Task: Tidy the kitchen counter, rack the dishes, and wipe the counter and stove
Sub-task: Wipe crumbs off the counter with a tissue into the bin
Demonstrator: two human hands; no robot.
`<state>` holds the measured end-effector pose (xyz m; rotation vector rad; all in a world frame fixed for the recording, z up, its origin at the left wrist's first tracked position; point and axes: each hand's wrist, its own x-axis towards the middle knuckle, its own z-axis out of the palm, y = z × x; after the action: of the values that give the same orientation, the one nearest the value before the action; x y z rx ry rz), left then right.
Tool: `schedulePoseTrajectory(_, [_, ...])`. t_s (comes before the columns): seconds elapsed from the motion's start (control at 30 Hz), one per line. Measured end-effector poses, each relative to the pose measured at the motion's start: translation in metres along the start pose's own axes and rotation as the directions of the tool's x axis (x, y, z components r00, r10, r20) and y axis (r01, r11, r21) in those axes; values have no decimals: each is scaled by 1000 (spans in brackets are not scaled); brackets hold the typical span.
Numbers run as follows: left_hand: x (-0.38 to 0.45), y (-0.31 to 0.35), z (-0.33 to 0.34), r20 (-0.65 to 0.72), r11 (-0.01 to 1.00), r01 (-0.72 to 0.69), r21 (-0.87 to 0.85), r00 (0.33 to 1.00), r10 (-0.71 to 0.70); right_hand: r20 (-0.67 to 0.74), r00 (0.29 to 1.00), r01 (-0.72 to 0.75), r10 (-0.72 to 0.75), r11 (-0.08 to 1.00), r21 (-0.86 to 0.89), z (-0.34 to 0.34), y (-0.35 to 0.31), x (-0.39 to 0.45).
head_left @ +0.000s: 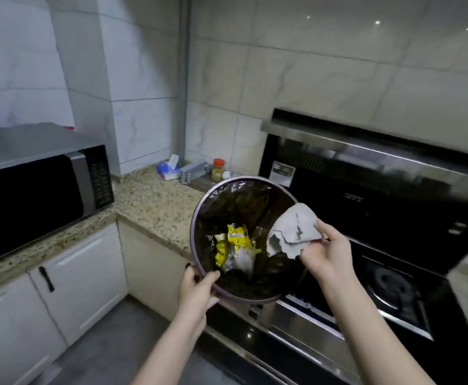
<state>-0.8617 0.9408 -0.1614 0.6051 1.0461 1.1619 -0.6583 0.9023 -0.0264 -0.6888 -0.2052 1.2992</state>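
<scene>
My left hand (198,286) grips the near rim of a round trash bin (199,212) lined with a dark bag, held up and tilted toward me at the counter's edge. Yellow wrappers (234,243) and other scraps lie inside it. My right hand (326,250) pinches a crumpled grey cloth (291,232) over the bin's right side. The speckled granite counter (155,201) runs behind the bin. The black stove (394,284) with its burner sits below my right arm.
A microwave (38,187) stands on the counter at left. A tissue pack (168,170), a wire rack (196,173) and an orange-capped spice jar (217,169) sit in the back corner. A range hood (366,151) juts out above the stove. White cabinets (60,287) line the floor.
</scene>
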Motion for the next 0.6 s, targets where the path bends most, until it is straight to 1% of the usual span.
schedulePoseTrajectory(0.1, [-45, -24, 54, 99, 996, 11, 87, 995, -19, -48, 992, 116, -115, 993, 18, -51, -64, -60])
schedulePoseTrajectory(0.17, [-75, -40, 82, 156, 993, 26, 116, 987, -44, -76, 984, 161, -159, 987, 23, -80, -93, -103])
schedulePoseTrajectory(0.27, [-135, -75, 133, 263, 977, 66, 201, 958, -118, -129, 962, 244, -240, 970, 13, -124, -144, -180])
schedulePoseTrajectory(0.33, [-180, -103, 168, 345, 962, 84, 258, 922, -173, -188, 934, 312, -304, 950, 13, -160, -176, -234])
schedulePoseTrajectory(0.4, [-229, -140, 206, 423, 942, 108, 318, 873, -243, -235, 891, 389, -388, 920, -42, -198, -209, -294])
schedulePoseTrajectory(0.47, [-267, -171, 234, 469, 923, 118, 367, 833, -293, -270, 869, 416, -414, 908, -49, -230, -230, -337])
schedulePoseTrajectory(0.53, [-316, -211, 264, 528, 899, 150, 411, 765, -369, -335, 817, 476, -469, 877, -66, -269, -252, -386])
schedulePoseTrajectory(0.6, [-350, -242, 286, 561, 879, 189, 439, 707, -432, -388, 774, 526, -500, 849, -44, -300, -268, -421])
